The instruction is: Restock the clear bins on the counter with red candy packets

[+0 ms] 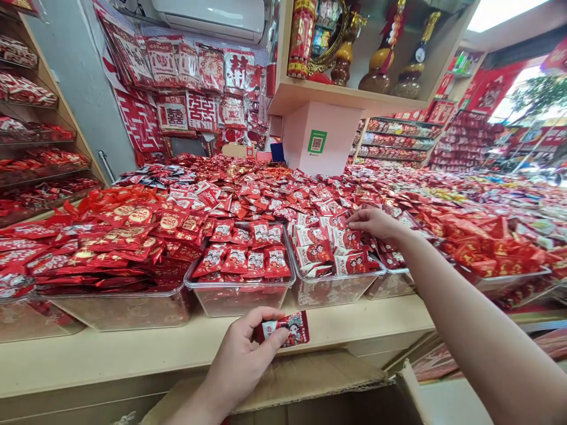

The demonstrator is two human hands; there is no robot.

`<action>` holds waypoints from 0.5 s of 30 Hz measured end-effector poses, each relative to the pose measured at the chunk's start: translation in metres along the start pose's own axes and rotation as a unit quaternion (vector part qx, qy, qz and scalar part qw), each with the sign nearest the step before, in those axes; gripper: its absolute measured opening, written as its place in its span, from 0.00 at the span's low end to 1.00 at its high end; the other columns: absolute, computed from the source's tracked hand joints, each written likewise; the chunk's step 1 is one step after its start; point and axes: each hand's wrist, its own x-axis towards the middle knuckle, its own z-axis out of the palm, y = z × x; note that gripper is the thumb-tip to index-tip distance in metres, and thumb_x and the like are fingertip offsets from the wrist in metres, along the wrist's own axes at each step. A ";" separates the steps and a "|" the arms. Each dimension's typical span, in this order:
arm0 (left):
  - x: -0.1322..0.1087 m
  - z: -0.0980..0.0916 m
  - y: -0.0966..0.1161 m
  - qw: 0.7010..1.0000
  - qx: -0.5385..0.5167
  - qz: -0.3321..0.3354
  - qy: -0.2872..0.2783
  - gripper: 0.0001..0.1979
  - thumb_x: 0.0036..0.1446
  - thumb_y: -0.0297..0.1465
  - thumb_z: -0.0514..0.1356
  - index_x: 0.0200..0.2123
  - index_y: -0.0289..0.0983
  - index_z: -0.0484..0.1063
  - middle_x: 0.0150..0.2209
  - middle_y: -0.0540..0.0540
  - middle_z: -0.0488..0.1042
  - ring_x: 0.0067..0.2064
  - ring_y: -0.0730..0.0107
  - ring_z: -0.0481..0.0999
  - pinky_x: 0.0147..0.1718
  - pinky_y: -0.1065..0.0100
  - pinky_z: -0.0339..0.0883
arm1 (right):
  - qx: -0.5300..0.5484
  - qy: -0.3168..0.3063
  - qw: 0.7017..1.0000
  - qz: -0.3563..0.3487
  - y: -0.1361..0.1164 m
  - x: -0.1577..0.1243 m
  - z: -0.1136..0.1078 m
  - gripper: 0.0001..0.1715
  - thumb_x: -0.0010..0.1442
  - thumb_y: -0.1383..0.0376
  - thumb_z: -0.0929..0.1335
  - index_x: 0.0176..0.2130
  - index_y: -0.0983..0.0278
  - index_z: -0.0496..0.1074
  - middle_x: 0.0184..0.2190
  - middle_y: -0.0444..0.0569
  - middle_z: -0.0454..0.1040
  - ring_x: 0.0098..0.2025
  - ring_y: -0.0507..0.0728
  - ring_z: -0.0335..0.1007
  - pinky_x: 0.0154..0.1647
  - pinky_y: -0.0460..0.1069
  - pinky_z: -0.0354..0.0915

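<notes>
My left hand (245, 348) is closed on a small red-and-white candy packet (296, 330) with a cartoon figure printed on it, held above the cardboard box near the counter's front edge. Over a clear plastic bin (339, 283), my right hand (376, 224) reaches in from the right. Its fingertips are pinched at the edge of a red-and-white candy packet (344, 238) lying in that bin. Similar packets lie there in overlapping rows. To the left stands another clear bin (239, 298) with red packets (234, 260) arranged in rows.
An open cardboard box (305, 378) sits below the counter edge (119, 348). More bins heaped with red packets (128, 236) line the counter. Behind rises a white pillar with a QR sign (316, 142), under an overhanging shelf (345, 94). Racks (39, 136) stand at left.
</notes>
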 end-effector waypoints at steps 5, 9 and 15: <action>0.001 -0.001 -0.003 1.000 0.005 0.009 0.006 0.14 0.51 0.37 0.57 0.39 0.37 0.67 0.33 0.46 0.74 0.35 0.68 0.71 0.35 0.69 0.64 | -0.004 0.009 1.000 0.005 0.006 -0.002 -0.001 0.06 0.48 0.67 0.68 0.30 0.67 0.73 0.26 0.48 0.75 0.24 0.51 0.67 0.27 0.46 0.64; 0.002 -0.002 -0.005 1.000 -0.013 0.015 0.019 0.15 0.52 0.36 0.57 0.43 0.37 0.65 0.37 0.46 0.74 0.37 0.68 0.72 0.37 0.69 0.64 | -0.041 0.049 0.998 -0.006 -0.003 -0.009 -0.010 0.04 0.47 0.67 0.68 0.27 0.66 0.73 0.25 0.48 0.75 0.27 0.54 0.68 0.30 0.48 0.64; 0.002 0.000 0.000 0.996 -0.078 0.024 0.037 0.17 0.54 0.33 0.55 0.48 0.39 0.60 0.39 0.46 0.72 0.33 0.72 0.71 0.29 0.73 0.64 | -0.023 0.071 0.993 -0.088 -0.046 -0.069 0.019 0.11 0.52 0.59 0.66 0.32 0.65 0.73 0.26 0.48 0.74 0.29 0.55 0.67 0.30 0.49 0.62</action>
